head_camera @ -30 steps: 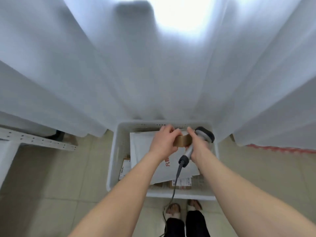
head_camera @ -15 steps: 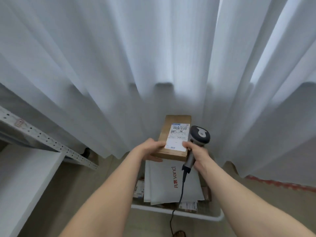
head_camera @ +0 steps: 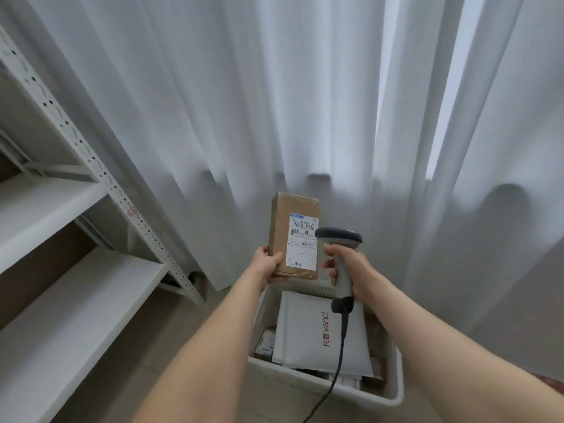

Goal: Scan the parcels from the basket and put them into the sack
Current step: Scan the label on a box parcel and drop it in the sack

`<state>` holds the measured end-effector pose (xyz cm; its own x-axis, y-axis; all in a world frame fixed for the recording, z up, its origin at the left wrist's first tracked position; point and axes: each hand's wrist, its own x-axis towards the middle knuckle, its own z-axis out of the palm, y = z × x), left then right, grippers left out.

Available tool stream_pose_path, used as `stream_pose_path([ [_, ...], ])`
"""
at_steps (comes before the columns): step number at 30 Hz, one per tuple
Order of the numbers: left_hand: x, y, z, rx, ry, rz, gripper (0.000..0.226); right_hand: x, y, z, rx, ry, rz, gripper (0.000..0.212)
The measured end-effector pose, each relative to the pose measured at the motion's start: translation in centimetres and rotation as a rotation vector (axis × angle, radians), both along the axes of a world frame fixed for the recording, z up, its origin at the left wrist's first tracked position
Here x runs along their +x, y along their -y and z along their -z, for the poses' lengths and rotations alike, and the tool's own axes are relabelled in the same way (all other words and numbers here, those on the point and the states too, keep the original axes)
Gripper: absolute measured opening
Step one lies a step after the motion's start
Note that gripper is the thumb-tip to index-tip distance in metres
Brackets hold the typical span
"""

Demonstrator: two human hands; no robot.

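My left hand (head_camera: 268, 265) grips the lower left corner of a brown cardboard parcel (head_camera: 282, 230), held upright with its white barcode label (head_camera: 302, 241) facing me. Just right of it, my right hand (head_camera: 348, 265) grips the handle of a grey barcode scanner (head_camera: 339, 239), whose head sits beside the label. The scanner's cable hangs down over the white basket (head_camera: 393, 389) below. In the basket lies a large white mailer bag (head_camera: 305, 337) with red lettering, over several smaller parcels. No sack is in view.
White metal shelving (head_camera: 76, 270) with bare boards stands at the left. White curtains (head_camera: 274, 102) hang behind the basket, down to a tiled floor (head_camera: 195, 319).
My left hand lifted the brown parcel out of the basket and raised it upright. The scanner came up beside its label. My view tilted up and the shelving came into sight.
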<state>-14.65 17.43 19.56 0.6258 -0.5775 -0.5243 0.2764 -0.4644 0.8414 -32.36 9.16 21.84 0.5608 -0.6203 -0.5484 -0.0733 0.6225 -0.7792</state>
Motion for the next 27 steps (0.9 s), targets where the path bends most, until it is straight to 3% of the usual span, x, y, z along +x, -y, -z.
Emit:
stream_pose_path([
  [15, 5.4, -11.8, -3.5, -0.084, 0.015, -0.076, 0.051, 4.7, -10.9, -6.3, -0.13, 0.006, -0.147, 0.004],
  [27, 10.3, -17.7, -3.1, -0.113, 0.004, -0.123, 0.045, 8.5, -18.2, -6.3, -0.086, -0.032, -0.181, 0.009],
])
